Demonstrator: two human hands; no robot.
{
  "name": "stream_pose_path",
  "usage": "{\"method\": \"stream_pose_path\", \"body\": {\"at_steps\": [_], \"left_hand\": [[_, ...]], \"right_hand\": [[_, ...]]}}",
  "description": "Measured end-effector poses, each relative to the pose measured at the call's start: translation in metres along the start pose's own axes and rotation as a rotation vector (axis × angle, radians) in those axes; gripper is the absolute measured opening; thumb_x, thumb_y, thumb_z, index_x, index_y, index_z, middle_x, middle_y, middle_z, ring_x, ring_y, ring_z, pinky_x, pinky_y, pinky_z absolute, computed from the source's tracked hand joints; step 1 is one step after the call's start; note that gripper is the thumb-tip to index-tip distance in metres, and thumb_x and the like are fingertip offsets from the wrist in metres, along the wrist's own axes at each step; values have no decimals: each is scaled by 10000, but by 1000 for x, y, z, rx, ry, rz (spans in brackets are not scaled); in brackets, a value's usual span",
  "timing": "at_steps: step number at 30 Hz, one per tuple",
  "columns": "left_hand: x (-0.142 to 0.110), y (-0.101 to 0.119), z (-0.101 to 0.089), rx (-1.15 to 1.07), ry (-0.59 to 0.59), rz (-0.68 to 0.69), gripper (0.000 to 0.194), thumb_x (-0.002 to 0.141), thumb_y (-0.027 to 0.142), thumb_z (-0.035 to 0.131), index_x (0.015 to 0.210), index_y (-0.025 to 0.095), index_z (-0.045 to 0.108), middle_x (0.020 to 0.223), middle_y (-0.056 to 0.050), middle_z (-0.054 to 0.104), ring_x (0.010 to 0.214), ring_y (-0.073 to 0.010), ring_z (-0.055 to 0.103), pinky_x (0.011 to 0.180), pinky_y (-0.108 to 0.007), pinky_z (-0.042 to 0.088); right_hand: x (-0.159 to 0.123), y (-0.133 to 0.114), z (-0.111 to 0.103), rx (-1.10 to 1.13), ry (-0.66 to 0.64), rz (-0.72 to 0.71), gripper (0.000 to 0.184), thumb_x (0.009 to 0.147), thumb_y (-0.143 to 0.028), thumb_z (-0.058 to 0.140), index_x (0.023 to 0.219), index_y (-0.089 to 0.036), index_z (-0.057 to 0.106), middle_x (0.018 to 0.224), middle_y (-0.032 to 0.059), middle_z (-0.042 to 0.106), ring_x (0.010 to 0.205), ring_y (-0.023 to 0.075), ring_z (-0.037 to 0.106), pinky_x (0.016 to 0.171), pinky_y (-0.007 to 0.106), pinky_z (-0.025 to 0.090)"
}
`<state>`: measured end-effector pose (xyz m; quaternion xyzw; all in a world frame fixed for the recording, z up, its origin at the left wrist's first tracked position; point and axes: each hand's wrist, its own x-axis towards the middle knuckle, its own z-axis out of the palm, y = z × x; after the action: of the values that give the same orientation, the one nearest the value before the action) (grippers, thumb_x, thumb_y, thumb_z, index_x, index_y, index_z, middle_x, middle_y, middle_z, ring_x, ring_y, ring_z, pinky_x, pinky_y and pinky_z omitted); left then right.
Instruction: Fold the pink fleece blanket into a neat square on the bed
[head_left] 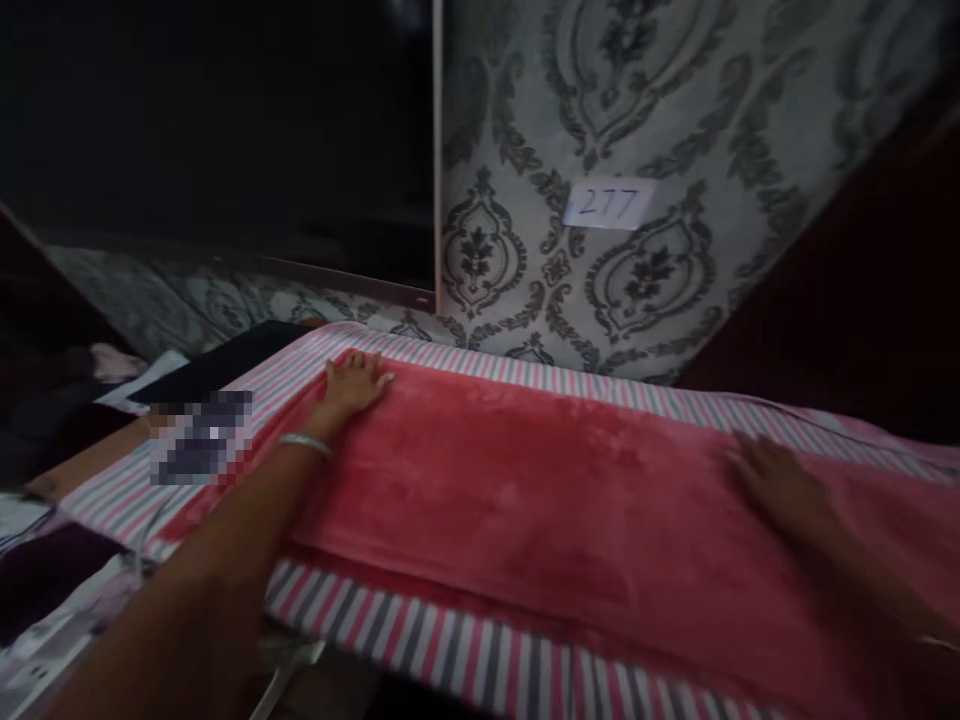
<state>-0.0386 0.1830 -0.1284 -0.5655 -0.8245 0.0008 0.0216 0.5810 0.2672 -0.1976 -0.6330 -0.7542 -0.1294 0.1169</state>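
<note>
A red plush cloth (540, 500) lies spread along a board covered in pink, white and grey stripes (480, 655). My left hand (352, 385) rests flat on the cloth's far left corner, fingers stretched out, a silver bangle on the wrist. Over on the right part of the cloth lies my right hand (776, 475), also flat with fingers extended, though blurred by motion. Neither hand holds anything.
A wall with grey damask wallpaper (675, 120) stands right behind the board, with a white paper label reading 277 (609, 203). A dark screen or panel (225, 130) fills the upper left. Dark clothes and clutter (67, 400) lie at the left.
</note>
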Motion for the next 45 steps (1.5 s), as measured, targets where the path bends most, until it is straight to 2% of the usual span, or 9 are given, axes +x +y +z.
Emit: {"method": "stream_pose_path", "body": {"at_steps": [2, 6, 9, 18, 23, 27, 34, 38, 45], "left_hand": [[-35, 27, -2, -25, 50, 141, 674, 1040, 510, 297, 1598, 133, 324, 1668, -209, 296, 1562, -361, 213, 1238, -641, 132], [-122, 70, 23, -109, 61, 526, 638, 1026, 535, 386, 1603, 266, 342, 1698, -113, 264, 1575, -348, 181, 1249, -634, 126], [-164, 76, 48, -127, 49, 592, 637, 1020, 528, 416, 1606, 293, 329, 1704, -85, 253, 1583, -357, 138, 1233, -675, 136], [-161, 62, 61, -100, 89, 576, 635, 1013, 494, 383, 1604, 267, 341, 1690, -83, 291, 1579, -343, 169, 1232, -645, 169], [-140, 65, 60, -112, 141, 535, 663, 954, 535, 396, 1507, 190, 516, 1596, -141, 458, 1481, -375, 395, 1185, -620, 304], [-112, 121, 37, -179, 174, 544, 632, 962, 493, 358, 1416, 127, 603, 1483, -176, 579, 1382, -362, 520, 1174, -583, 356], [-78, 294, -2, -162, 132, 792, 630, 980, 445, 398, 1542, 169, 470, 1582, -141, 475, 1510, -366, 357, 1235, -561, 286], [-73, 349, 13, -65, 59, 818, 650, 992, 468, 397, 1586, 206, 398, 1661, -126, 329, 1553, -401, 225, 1226, -662, 220], [-64, 359, 45, -18, 46, 789, 636, 999, 478, 358, 1594, 253, 374, 1686, -108, 254, 1560, -412, 193, 1181, -710, 251]], "right_hand": [[-24, -34, -13, 107, -98, -54, 608, 1046, -435, 212, 1533, -174, 467, 1581, 183, 442, 1484, 317, 380, 1166, 550, 390], [-64, -129, -26, 210, -95, -273, 607, 1047, -507, 269, 1601, -273, 352, 1687, 96, 264, 1548, 329, 238, 1189, 589, 332], [-93, -151, -25, 186, -153, -326, 600, 1042, -551, 298, 1603, -343, 330, 1691, 51, 263, 1548, 336, 233, 1183, 633, 308], [-153, -7, -23, 9, -294, 157, 643, 1020, -559, 298, 1614, -312, 312, 1698, 55, 223, 1549, 343, 232, 1171, 657, 312], [-156, 16, -46, 52, -357, 197, 603, 1028, -516, 333, 1600, -326, 344, 1682, 63, 267, 1542, 319, 262, 1189, 624, 295], [-125, 6, -58, 169, -302, 171, 613, 1042, -490, 330, 1615, -272, 325, 1671, 98, 290, 1550, 313, 243, 1219, 588, 263], [-49, -12, -45, 309, -268, -43, 623, 1042, -498, 365, 1616, -262, 321, 1692, 93, 223, 1571, 323, 155, 1255, 610, 104], [-38, 53, -29, 282, -333, 8, 625, 1035, -605, 343, 1606, -352, 326, 1700, 45, 215, 1576, 307, 138, 1250, 603, 128], [-57, 206, -38, 91, -370, 457, 609, 1049, -527, 285, 1621, -318, 290, 1706, 64, 181, 1574, 310, 143, 1233, 622, 174]]}}
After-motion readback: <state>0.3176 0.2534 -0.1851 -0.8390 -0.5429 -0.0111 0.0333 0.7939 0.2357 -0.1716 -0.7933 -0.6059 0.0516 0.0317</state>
